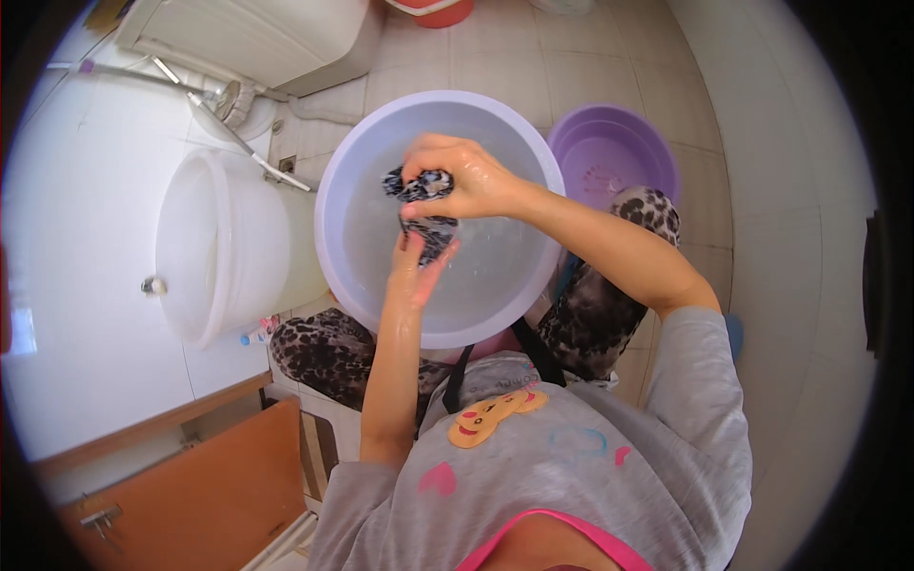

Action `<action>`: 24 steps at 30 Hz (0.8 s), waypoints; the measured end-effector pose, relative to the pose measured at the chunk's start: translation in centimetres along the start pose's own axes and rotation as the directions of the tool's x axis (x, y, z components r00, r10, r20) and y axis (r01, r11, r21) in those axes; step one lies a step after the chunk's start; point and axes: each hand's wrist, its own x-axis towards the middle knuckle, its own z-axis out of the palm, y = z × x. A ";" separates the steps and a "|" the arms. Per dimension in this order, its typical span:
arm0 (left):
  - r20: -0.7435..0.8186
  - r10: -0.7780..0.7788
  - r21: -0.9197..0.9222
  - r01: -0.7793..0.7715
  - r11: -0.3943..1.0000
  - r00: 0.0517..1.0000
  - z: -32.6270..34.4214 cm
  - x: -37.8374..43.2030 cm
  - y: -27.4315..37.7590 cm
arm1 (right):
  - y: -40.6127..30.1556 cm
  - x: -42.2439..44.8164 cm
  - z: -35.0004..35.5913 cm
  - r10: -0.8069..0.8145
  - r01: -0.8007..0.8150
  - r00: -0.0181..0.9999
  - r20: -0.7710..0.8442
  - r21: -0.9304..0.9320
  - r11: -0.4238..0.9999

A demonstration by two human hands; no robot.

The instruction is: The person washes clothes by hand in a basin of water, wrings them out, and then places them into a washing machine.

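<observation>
A bunched black-and-white patterned cloth (427, 187) is held above the water in a large pale-lavender plastic basin (330, 235). My right hand (464, 175) grips its upper part, with the thumb and fingers curled around the folds. Lower down, my left hand (415, 268) holds the cloth's other end between thumb and fingers. Both hands look wet. Cloudy water (493, 264) fills much of the basin. Part of the cloth is hidden behind my fingers.
Against the basin's right side stands a smaller purple basin (585, 132). To the left is a tall white plastic tub (264, 235), with a pipe (235, 135) above it. A red bucket (437, 13) sits at the top. An orange-brown door (207, 478) is lower left.
</observation>
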 end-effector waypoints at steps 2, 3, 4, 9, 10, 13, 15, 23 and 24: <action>-0.161 0.062 -0.238 -0.100 0.966 0.985 1.1 0.2 -0.4 | 0.3 0.0 0.5 -0.043 0.052 0.992 -0.116 0.076 0.996; -0.188 0.128 -0.262 -0.175 0.949 0.974 1.9 0.3 -0.4 | 0.4 0.1 0.5 -0.068 0.088 0.982 -0.176 0.106 0.991; -0.217 0.192 -0.283 -0.250 0.926 0.957 2.5 0.5 -0.5 | 0.5 0.1 0.2 -0.050 0.078 0.978 -0.204 0.127 0.989; -0.301 0.480 -0.201 -0.547 0.813 0.824 4.0 1.4 1.1 | 0.6 -0.3 1.0 0.367 -0.173 0.878 -0.309 0.509 0.843; -0.255 0.608 -0.035 -0.635 0.772 0.752 4.9 1.2 1.4 | 0.6 -0.3 1.2 0.597 -0.293 0.784 -0.170 0.746 0.598; 0.114 0.863 0.401 -0.818 0.413 0.491 7.3 0.0 2.2 | 1.4 -0.3 1.5 0.765 -0.332 0.596 0.246 0.942 -0.044; 0.527 0.788 0.516 -0.856 0.002 0.320 7.8 -0.4 2.4 | 1.3 -0.7 1.6 0.646 -0.395 0.592 0.482 0.872 -0.289; 0.952 0.032 0.293 -0.870 -0.396 0.306 9.0 -3.1 2.8 | 2.9 -2.2 4.3 0.608 -0.817 0.388 0.693 0.564 -0.121; 0.968 0.034 0.242 -0.882 -0.404 0.250 9.1 -3.0 2.2 | 3.6 -2.5 4.8 0.612 -0.850 0.376 0.695 0.522 -0.071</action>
